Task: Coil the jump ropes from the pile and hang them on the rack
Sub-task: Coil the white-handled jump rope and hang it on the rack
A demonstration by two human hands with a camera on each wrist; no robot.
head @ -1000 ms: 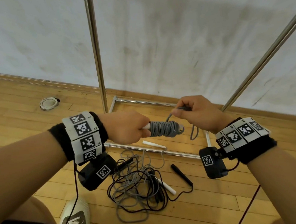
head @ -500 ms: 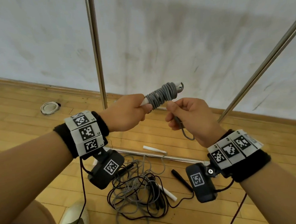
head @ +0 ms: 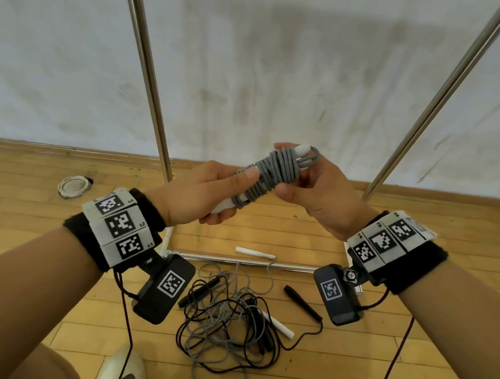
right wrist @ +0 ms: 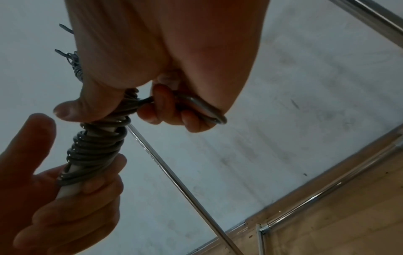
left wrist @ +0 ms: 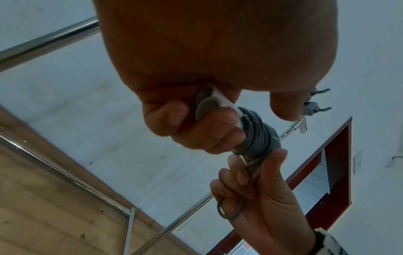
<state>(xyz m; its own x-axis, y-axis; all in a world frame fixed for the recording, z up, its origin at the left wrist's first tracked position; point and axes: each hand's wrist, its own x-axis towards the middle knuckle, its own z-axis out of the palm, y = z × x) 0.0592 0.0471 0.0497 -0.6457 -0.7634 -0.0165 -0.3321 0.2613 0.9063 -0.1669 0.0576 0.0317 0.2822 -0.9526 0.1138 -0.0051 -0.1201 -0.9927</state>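
Left hand [head: 201, 192] gripping coiled grey rope [head: 274, 170] (wristband reads L2), right hand [head: 317, 190] pinching loop

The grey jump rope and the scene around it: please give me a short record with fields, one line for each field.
held item: grey jump rope, cord wound around its white handles
left hand: left hand grips the handle end
right hand: right hand pinches the cord's free loop
pile: tangled ropes on the wooden floor
rack: metal rack by the wall, its hanging bar out of the head view
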